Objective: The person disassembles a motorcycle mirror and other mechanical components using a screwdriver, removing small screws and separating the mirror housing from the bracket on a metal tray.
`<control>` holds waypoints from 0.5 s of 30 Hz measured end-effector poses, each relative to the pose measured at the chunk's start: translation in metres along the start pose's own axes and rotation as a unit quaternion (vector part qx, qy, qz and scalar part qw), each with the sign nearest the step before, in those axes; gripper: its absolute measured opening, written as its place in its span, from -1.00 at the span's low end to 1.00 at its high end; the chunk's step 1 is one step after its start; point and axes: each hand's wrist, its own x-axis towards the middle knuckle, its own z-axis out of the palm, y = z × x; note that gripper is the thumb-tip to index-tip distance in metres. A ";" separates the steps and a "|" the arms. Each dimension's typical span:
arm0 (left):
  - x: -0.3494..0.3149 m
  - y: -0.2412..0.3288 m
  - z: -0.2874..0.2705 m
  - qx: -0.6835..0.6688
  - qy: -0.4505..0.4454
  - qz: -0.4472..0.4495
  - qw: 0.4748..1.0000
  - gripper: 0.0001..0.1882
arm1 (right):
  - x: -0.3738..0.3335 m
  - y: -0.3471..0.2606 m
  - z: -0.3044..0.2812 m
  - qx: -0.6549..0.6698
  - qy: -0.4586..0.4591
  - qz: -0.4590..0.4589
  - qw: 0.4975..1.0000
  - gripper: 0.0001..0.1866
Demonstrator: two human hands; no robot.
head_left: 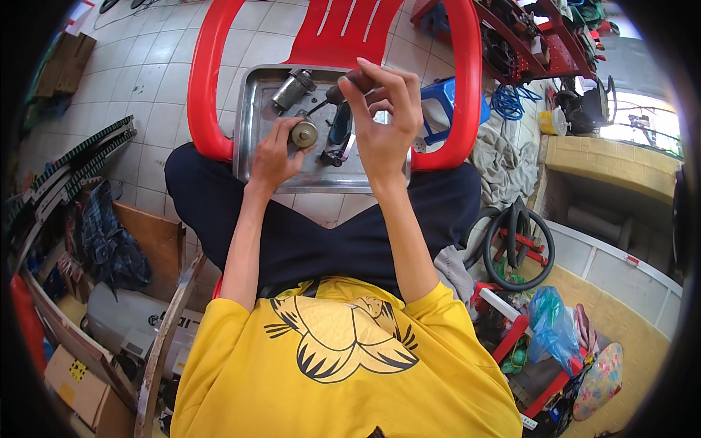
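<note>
My left hand (pixel 270 155) is closed round a round, brass-coloured metal part (pixel 304 133) with a small raised centre, held over the near half of a metal tray (pixel 250 120). In my right hand (pixel 391 120) is a screwdriver (pixel 334 95) with a dark brownish handle, pinched between thumb and fingers. Its shaft slants down to the left, the tip close to the far edge of the round part; whether it touches cannot be made out. A silvery metal cylinder (pixel 293 90) lies at the tray's far left. Small dark parts (pixel 334 157) lie near my left fingertips.
The tray rests on the seat of a red plastic chair (pixel 204 80), between its armrests. A blue plastic stool (pixel 445 109) stands to the right, beside a coiled blue hose (pixel 513 102) and a grey cloth (pixel 499 164). Wooden boards (pixel 157 233) and cardboard boxes (pixel 84 383) crowd the left.
</note>
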 end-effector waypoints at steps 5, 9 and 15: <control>0.003 0.001 -0.001 -0.011 0.016 -0.001 1.000 -0.43 | 0.004 -0.004 0.006 0.140 -0.003 0.109 0.984 -0.65; 0.003 0.002 -0.003 -0.017 0.022 -0.012 1.000 -0.44 | 0.002 -0.003 0.008 0.114 -0.018 0.078 0.990 -0.67; 0.003 0.001 -0.003 -0.015 0.019 -0.006 1.000 -0.43 | 0.003 0.004 0.013 0.103 -0.015 0.080 0.991 -0.61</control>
